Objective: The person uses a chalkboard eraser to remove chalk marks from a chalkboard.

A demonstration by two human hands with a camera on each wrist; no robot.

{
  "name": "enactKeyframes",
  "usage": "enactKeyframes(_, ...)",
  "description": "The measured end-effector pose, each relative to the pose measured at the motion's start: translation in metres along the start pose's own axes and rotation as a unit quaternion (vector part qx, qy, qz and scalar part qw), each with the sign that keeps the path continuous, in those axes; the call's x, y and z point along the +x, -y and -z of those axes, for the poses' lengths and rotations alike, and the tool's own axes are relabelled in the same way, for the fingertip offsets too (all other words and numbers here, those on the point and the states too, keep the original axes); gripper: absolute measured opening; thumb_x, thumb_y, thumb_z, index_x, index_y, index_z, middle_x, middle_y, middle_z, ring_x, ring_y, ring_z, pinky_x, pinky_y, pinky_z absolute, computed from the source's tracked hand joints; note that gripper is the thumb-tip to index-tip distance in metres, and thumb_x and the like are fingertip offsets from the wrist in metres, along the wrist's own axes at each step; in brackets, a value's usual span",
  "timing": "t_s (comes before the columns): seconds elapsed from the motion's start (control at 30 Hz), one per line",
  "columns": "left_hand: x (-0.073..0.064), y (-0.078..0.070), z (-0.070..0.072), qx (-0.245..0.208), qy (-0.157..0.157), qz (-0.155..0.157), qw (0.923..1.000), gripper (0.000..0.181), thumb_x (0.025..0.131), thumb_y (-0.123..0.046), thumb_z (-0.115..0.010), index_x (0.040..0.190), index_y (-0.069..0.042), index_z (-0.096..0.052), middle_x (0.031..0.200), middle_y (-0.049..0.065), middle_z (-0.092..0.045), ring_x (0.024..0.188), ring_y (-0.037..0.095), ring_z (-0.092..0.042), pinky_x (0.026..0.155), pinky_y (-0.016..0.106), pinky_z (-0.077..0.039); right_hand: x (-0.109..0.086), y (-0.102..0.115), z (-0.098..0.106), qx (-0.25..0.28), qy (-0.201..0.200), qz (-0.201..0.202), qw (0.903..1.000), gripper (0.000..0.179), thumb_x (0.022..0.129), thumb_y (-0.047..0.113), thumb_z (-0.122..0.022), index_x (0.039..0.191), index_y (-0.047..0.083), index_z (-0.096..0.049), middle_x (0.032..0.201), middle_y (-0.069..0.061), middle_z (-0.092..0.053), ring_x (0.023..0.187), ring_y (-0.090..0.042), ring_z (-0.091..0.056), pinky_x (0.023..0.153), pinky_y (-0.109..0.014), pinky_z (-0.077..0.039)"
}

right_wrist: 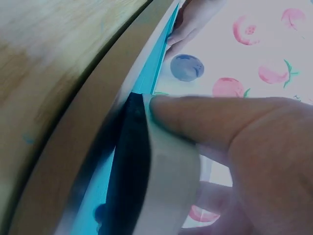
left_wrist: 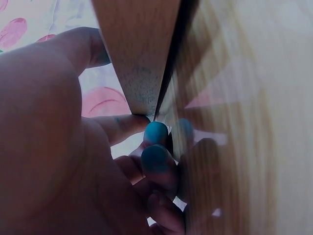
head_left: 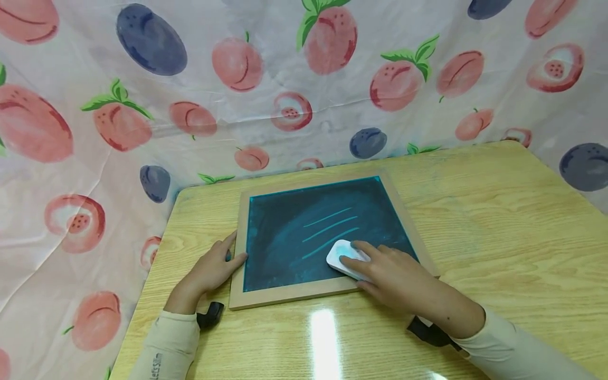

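A chalkboard (head_left: 280,227) in a light wooden frame (head_left: 294,293) lies on the table, bearing several blue-green chalk strokes (head_left: 330,232) and smears of dust. At its lower right, my right hand (head_left: 399,277) grips a white eraser (head_left: 336,254) that has a chalk smudge on top. In the right wrist view, the eraser's dark underside (right_wrist: 129,171) faces the board, with the thumb on its white side. My left hand (head_left: 211,272) touches the left side of the frame with thumb and index finger. Blue-green chalk marks the fingertips (left_wrist: 156,159); the other fingers bend near the tabletop.
The wood-grain table (head_left: 499,237) stretches out on both sides of the board, with a bright reflection near the front. A fruit-printed cloth (head_left: 328,126) hangs behind and at the sides. Dark devices (head_left: 210,315) are worn at both wrists.
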State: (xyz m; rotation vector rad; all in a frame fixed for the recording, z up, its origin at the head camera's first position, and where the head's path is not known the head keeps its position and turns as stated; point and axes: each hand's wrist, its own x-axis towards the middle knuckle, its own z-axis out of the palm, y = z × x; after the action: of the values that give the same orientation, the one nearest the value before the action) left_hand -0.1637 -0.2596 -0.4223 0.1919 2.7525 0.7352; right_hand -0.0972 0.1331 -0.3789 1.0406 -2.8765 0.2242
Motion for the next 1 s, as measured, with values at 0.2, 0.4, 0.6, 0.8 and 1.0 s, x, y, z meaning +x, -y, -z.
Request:
enactKeyframes(0.2,0.000,0.000,0.000,0.000,-0.001,0.003,1.0000,0.078,0.102,-0.051,-0.050,0.163,-0.017,-0.015,0.130,0.022,-0.051,0.100,0.028,-0.058,0.091,0.053,-0.047,0.000,-0.004,0.000,-0.015,-0.004,-0.022,0.9996,0.052,0.087,0.023,-0.079,0.136,0.023,-0.065,0.135,-0.022,-0.059,0.102,-0.047,-0.066,0.080,-0.057,-0.056)
enactKeyframes(0.4,-0.001,-0.001,0.000,-0.003,0.002,0.005,1.0000,0.077,0.103,-0.050,-0.050,0.163,-0.017,-0.015,0.134,0.025,-0.049,0.108,0.033,-0.058,0.094,0.055,-0.045,0.000,-0.018,0.003,-0.039,-0.022,-0.055,0.9975,0.052,0.084,0.020,-0.082,0.133,0.020,-0.067,0.132,-0.024,-0.060,0.095,-0.043,-0.067,0.070,-0.052,-0.057)
enactKeyframes(0.6,-0.002,-0.003,0.001,-0.005,0.003,0.006,1.0000,0.077,0.102,-0.049,-0.050,0.163,-0.017,-0.015,0.135,0.025,-0.049,0.108,0.034,-0.058,0.094,0.055,-0.045,0.001,-0.035,0.005,-0.046,-0.032,-0.086,0.9947,0.050,0.083,0.019,-0.082,0.131,0.017,-0.067,0.128,-0.026,-0.062,0.088,-0.045,-0.068,0.054,-0.046,-0.055)
enactKeyframes(0.8,-0.002,-0.002,0.002,-0.007,0.005,0.002,1.0000,0.078,0.102,-0.050,-0.050,0.163,-0.017,-0.014,0.136,0.025,-0.048,0.106,0.033,-0.058,0.093,0.055,-0.046,0.001,-0.049,0.005,-0.048,-0.029,-0.114,0.9919,0.048,0.087,0.018,-0.079,0.133,0.017,-0.066,0.129,-0.029,-0.060,0.091,-0.048,-0.067,0.055,-0.049,-0.055)
enactKeyframes(1.0,-0.002,-0.001,0.001,-0.008,0.006,-0.002,0.9999,0.078,0.102,-0.051,-0.050,0.163,-0.018,-0.014,0.139,0.025,-0.047,0.107,0.033,-0.058,0.093,0.056,-0.045,0.003,-0.052,0.005,-0.048,-0.028,-0.127,0.9903,0.047,0.088,0.019,-0.077,0.134,0.015,-0.065,0.129,-0.031,-0.060,0.097,-0.051,-0.066,0.062,-0.056,-0.056)
